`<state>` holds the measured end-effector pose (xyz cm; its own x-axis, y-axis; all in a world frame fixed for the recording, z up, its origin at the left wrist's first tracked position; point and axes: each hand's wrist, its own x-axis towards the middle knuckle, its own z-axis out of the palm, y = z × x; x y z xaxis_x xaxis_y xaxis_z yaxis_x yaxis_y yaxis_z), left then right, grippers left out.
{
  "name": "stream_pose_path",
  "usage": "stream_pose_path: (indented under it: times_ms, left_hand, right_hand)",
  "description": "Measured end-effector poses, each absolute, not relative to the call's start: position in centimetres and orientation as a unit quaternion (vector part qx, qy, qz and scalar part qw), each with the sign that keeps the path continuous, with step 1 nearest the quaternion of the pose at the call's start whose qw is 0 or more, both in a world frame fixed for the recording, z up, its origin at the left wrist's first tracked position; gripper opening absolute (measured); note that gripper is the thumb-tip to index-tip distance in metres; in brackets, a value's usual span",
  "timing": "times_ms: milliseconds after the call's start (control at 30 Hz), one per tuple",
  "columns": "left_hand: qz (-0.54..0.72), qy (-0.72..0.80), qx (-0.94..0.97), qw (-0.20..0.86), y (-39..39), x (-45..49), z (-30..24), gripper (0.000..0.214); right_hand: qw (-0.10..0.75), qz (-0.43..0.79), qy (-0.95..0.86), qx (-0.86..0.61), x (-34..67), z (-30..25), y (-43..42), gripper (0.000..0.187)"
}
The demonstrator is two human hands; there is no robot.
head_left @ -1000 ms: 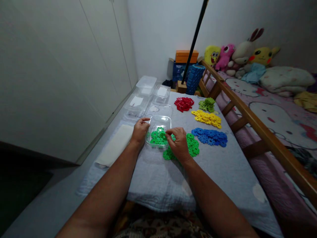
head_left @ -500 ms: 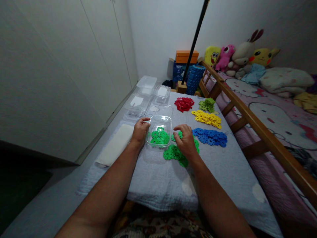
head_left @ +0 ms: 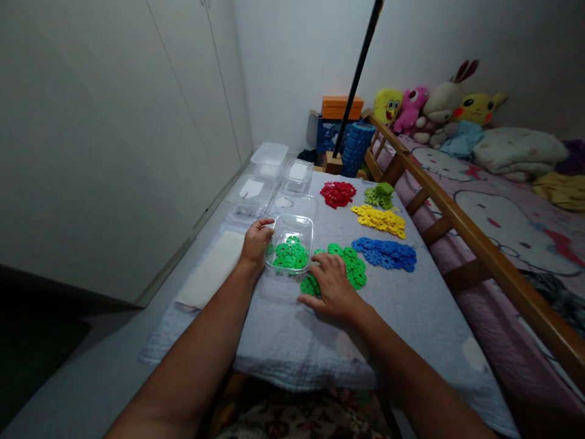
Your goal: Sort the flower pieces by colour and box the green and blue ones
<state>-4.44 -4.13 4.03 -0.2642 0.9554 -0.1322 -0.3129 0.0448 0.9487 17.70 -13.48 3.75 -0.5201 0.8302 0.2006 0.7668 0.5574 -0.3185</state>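
L grip (head_left: 257,244) curled at left of clear tub (head_left: 297,224), hold unclear from here; R grip (head_left: 326,281) spread over green discs (head_left: 354,268), none visibly held. Discs prob. light, stiff; pinch edges.

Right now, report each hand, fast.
Left hand: holding the clear container at its left edge.
Right hand: open, fingers spread at the loose green pieces; nothing visibly held.

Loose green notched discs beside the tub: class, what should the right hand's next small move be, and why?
Probably, the right hand should close on a few loose green notched discs: its fingers are spread over that pile, the clear plastic tub beside it holds matching discs, and the left hand is at the tub's left side.
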Motion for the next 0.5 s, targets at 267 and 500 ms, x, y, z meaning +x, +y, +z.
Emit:
stream_pose_path:
  times_ms: [267, 500]
  left_hand:
    - [0.614, 0.507, 0.317, 0.516, -4.0, -4.5, 3.8, 0.044]
    - [0.618, 0.505, 0.306, 0.520, -4.0, -4.5, 3.8, 0.044]
  right_hand:
    - [0.150, 0.081, -0.869, -0.464, 17.1, 2.7, -13.8, 0.038]
    - [0.154, 0.056, -0.862, -0.479, 16.9, 2.4, -11.9, 0.029]
